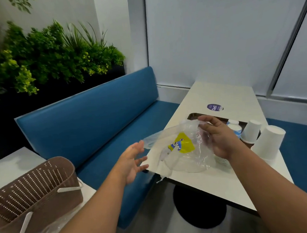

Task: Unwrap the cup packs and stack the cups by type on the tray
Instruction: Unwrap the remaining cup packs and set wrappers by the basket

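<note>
The clear plastic wrapper, with its yellow printed label, hangs crumpled from the right hand, whose thumb and fingertips pinch its top edge above the near corner of the desk. The left hand is released, fingers spread, just beside the wrapper's loose end and holding nothing. The step in hand looks like getting rid of an emptied wrapper; it goes best if the left hand gathers the trailing film into one bundle, so it does not drag across the cups. Beyond the right hand, blue-patterned cups sit on the dark tray, with white paper cups upturned to that hand's right. A brown perforated basket stands on another surface below the left hand. A blue bench seat, green plants and pale blinds enclose the corner.
</note>
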Demonstrator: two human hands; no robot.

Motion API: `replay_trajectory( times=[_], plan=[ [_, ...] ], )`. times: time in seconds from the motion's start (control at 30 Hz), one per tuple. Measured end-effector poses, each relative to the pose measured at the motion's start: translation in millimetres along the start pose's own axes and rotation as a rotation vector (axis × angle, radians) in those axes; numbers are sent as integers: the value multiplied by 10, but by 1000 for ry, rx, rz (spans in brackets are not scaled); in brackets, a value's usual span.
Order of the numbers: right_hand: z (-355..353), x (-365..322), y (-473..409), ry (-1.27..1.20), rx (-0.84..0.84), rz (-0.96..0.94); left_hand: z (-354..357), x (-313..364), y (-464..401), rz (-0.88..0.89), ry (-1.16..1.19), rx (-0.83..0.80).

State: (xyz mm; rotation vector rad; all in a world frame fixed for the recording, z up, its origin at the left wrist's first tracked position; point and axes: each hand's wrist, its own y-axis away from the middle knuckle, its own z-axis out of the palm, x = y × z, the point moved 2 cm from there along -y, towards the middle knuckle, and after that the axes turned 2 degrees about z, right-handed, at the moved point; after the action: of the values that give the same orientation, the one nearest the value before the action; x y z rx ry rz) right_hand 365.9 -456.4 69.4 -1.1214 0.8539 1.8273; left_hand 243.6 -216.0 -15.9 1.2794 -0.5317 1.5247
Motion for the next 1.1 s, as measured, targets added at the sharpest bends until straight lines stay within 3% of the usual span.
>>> replay_trajectory(
  times=[0.1, 0.2, 0.23, 0.37, 0.47, 0.53, 0.67, 0.9, 1.1],
  plan=[
    [76, -98, 70, 103, -31, -45, 77, -162, 6, -22, 83, 24],
    [162, -261, 148, 384, -22, -143, 137, -353, 34, 62, 32, 194],
    [193, -316, 173, 527, -4, -194, 183, -432, 61, 47, -18, 174],
    [383, -507, 314, 1134, 37, -376, 447, -718, 176, -149, -280, -216],
    [503, -648, 429, 1306, 0, -435, 569, -806, 110, -160, -214, -237],
    [540, -737, 506, 1270, -41, -430, 662, -847, 80, -175, -164, -301],
    [524, -903, 603, 909, -113, -358, 880, -871, 126, -163, 71, -431],
    [41, -929, 481, 561, 37, -296, 1147, -515, 136, 7, 544, -608],
    [-340, -659, 366, 541, 207, -271, 1028, -380, 132, 16, 436, -468]
  ],
)
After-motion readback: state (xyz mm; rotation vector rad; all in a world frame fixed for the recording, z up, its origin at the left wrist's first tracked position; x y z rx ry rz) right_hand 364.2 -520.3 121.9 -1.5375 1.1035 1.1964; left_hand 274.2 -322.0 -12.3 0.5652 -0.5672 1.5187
